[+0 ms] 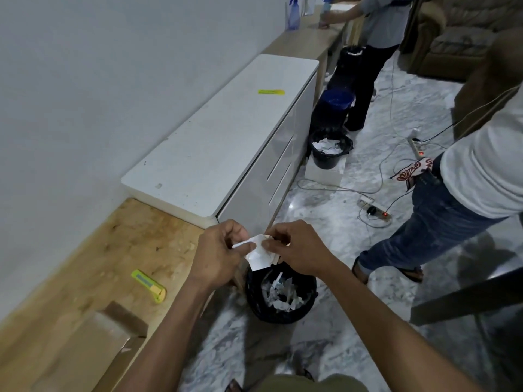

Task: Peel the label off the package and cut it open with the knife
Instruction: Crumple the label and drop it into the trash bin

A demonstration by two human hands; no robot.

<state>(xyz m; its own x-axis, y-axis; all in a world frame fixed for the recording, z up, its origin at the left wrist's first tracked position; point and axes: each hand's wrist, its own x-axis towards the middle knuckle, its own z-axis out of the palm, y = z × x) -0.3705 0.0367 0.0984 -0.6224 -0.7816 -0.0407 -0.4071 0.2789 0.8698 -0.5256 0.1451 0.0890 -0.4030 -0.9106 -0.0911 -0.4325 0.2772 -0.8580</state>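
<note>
My left hand [219,248] and my right hand [294,247] both pinch a crumpled white label [259,254], held in the air above a black bin [278,295] full of paper scraps. A brown cardboard package [93,343] lies on the wooden bench [85,250] at lower left. A green and yellow utility knife [149,285] rests on the bench beyond the package, left of my left forearm.
A white cabinet [226,137] continues past the bench, with a second green knife [271,92] on it. More bins [329,149] stand along it. A person in jeans [441,210] stands at right, another farther back. Cables and power strips [373,209] lie on the marble floor.
</note>
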